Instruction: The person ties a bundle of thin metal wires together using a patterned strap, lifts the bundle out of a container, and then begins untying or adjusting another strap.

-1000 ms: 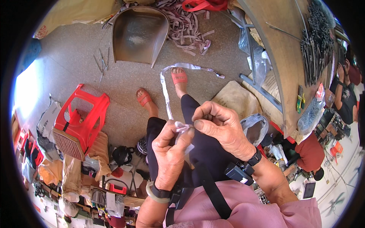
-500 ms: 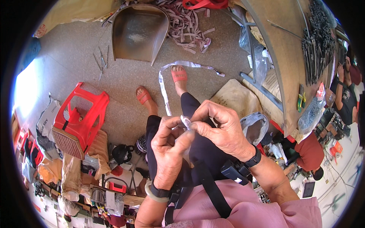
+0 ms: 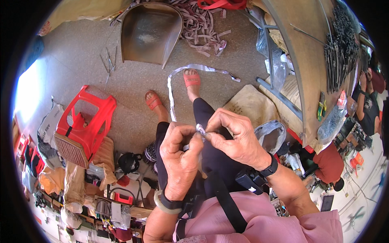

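Observation:
Above my lap, my left hand [image 3: 178, 152] is closed, thumb and fingers pinching a pale fabric strip [image 3: 170, 95]. A small twisted or folded bit of it shows between the fingertips of both hands. My right hand [image 3: 239, 139] is closed too, its thumb and forefinger pinched on that same bit. From my left hand the strip runs forward to the floor, then curves right past my sandalled foot [image 3: 191, 78] to a darker end. The fingers hide whether anything else is held.
A brown metal seat-like shell [image 3: 150, 34] and a heap of pale strips [image 3: 200, 30] lie ahead on the floor. At left stands a red plastic stool [image 3: 87, 121]. A table [image 3: 306, 60] at right bears a bundle of dark rods [image 3: 341, 54] and pliers [image 3: 321, 106].
My hands have drawn closer together, the left thumb now higher against the pinched bit. The strip's part near my left hand has swung slightly left.

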A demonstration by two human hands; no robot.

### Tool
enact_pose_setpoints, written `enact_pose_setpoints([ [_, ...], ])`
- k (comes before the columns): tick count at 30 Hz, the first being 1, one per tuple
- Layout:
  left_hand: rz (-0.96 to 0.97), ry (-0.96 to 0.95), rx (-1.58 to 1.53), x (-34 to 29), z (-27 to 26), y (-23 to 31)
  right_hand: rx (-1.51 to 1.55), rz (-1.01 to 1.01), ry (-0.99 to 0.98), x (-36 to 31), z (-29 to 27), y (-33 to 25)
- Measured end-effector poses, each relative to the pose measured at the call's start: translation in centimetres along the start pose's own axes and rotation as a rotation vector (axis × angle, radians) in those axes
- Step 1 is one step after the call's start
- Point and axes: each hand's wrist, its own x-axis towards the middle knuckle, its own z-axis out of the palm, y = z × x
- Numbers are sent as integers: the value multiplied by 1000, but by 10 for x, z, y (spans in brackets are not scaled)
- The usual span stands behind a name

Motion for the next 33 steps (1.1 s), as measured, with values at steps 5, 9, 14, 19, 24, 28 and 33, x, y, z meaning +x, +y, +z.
enact_pose_setpoints([
  [5, -160, 214, -310, 14, -2, -1, 575, 297, 22, -6, 0, 4],
  [9, -204, 161, -324, 15, -9, -1, 761, 267, 123, -2, 6, 6],
  [14, -181, 66, -316, 10, 1, -1, 463, 240, -20, 8, 14, 6],
  [19, -537, -175, -1067, 9, -7, -4, 685, 407, -78, 4, 6, 9],
  [24, -586, -184, -1159, 4, -13, -12, 392, 261, -59, 1, 13, 8],
  [28, -540, -163, -1045, 2, -17, -19, 515, 350, 24, 1, 19, 2],
  [33, -506, -222, -806, -5, -17, -10, 675, 521, 44, -4, 23, -3],
])
